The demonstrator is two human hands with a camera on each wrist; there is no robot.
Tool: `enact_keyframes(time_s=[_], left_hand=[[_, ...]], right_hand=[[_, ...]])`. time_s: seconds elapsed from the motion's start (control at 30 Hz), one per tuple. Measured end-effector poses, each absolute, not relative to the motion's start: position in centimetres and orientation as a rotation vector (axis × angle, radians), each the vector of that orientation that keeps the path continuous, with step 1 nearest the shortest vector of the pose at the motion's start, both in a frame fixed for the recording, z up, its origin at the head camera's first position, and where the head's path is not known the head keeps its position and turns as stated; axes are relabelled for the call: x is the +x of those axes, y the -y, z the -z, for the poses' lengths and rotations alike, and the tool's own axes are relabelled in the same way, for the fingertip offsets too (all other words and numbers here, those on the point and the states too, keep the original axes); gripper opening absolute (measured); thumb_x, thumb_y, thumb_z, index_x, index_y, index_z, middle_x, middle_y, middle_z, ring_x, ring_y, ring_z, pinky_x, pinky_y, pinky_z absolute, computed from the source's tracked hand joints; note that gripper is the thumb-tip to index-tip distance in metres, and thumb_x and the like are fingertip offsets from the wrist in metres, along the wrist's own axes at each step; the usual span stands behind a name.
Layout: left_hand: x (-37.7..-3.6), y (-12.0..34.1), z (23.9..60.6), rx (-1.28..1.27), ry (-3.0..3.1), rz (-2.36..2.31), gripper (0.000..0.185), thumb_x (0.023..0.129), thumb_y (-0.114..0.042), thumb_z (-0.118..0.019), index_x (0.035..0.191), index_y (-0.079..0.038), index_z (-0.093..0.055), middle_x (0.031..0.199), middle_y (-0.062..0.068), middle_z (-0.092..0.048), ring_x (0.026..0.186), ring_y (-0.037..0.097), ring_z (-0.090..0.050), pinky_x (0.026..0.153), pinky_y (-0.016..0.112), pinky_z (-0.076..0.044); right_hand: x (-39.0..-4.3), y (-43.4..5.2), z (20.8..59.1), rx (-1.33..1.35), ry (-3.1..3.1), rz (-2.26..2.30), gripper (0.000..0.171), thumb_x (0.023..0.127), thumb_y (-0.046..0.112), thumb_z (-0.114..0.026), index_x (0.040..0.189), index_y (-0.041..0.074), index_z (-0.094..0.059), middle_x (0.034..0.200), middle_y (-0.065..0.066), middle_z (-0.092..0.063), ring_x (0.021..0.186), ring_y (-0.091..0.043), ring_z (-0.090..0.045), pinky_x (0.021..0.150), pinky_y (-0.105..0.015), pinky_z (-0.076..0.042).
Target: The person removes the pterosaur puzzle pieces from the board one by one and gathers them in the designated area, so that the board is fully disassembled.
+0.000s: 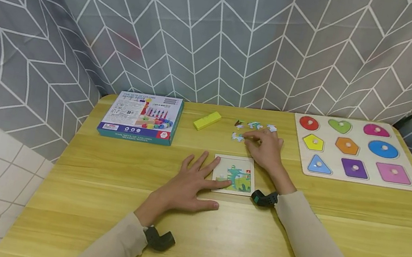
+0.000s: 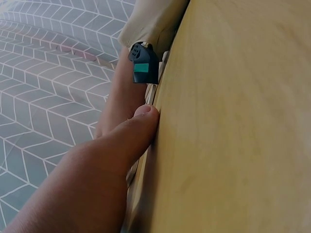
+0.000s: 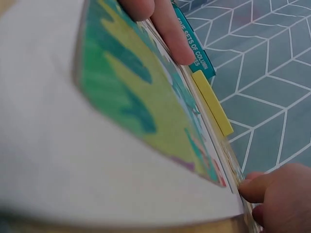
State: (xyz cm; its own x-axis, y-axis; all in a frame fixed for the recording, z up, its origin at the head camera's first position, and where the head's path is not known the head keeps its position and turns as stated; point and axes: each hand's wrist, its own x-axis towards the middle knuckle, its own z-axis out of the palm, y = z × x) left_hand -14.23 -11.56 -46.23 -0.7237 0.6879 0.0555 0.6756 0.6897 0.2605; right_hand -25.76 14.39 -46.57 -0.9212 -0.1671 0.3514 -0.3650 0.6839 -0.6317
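Left hand (image 1: 190,187): fingers spread on one puzzle (image 1: 238,176); right hand (image 1: 266,148): fingers pinch one piece (image 1: 240,138).

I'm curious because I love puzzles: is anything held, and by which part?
The right hand seems to pinch a puzzle piece by its right edge. The left hand holds nothing.

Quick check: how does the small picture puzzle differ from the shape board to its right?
Size: the small picture puzzle is much smaller than the shape board. Look: the puzzle carries a partly green picture; the board shows nine plain-coloured knobbed shapes. State: the left hand lies over part of the puzzle, while no hand touches the board. Both are pale-bordered and lie flat on the table.
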Motion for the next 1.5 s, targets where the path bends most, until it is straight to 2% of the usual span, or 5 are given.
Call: enact_keyframes(time_s=[0.2, 0.47, 1.17, 1.5], left_hand=[[-14.24, 11.58, 46.16, 1.147, -2.848, -0.4, 0.062, 0.094, -0.073, -0.048, 0.152, -0.053, -0.037, 0.173, 0.007, -0.012, 0.159, 0.042, -0.001, 0.121, 0.068, -0.007], [-14.24, 11.56, 46.12, 1.142, -2.841, -0.398, 0.062, 0.094, -0.072, -0.048, 0.152, -0.054, -0.036, 0.173, 0.007, -0.012, 0.159, 0.042, -0.001, 0.121, 0.067, -0.007], [-14.18, 11.59, 46.0, 1.136, -2.837, -0.404, 0.062, 0.094, -0.071, -0.049, 0.152, -0.053, -0.037, 0.173, 0.007, -0.012, 0.159, 0.041, -0.001, 0.122, 0.067, -0.006], [-14.17, 11.57, 45.98, 1.135, -2.832, -0.417, 0.062, 0.094, -0.07, -0.051, 0.152, -0.052, -0.038, 0.173, 0.008, -0.013, 0.159, 0.042, -0.001, 0.121, 0.067, -0.007]], right_hand=[[-25.71, -14.51, 46.6, 0.45, 2.588, -1.111, 0.02, 0.09, 0.007, -0.064, 0.099, 0.011, -0.082, 0.091, -0.013, -0.065, 0.087, -0.029, -0.046, 0.082, -0.046, -0.022], [-25.57, -14.49, 46.48, 0.434, 2.575, -1.1, 0.018, 0.089, 0.006, -0.065, 0.092, 0.009, -0.082, 0.09, -0.013, -0.067, 0.09, -0.031, -0.049, 0.081, -0.047, -0.024], [-25.7, -14.47, 46.48, 0.4, 2.571, -1.125, 0.018, 0.091, 0.006, -0.063, 0.095, 0.008, -0.081, 0.091, -0.014, -0.07, 0.092, -0.031, -0.054, 0.082, -0.048, -0.025], [-25.15, -14.57, 46.56, 0.426, 2.511, -1.242, 0.017, 0.09, 0.006, -0.064, 0.098, 0.008, -0.08, 0.091, -0.013, -0.069, 0.088, -0.027, -0.054, 0.082, -0.043, -0.024]])
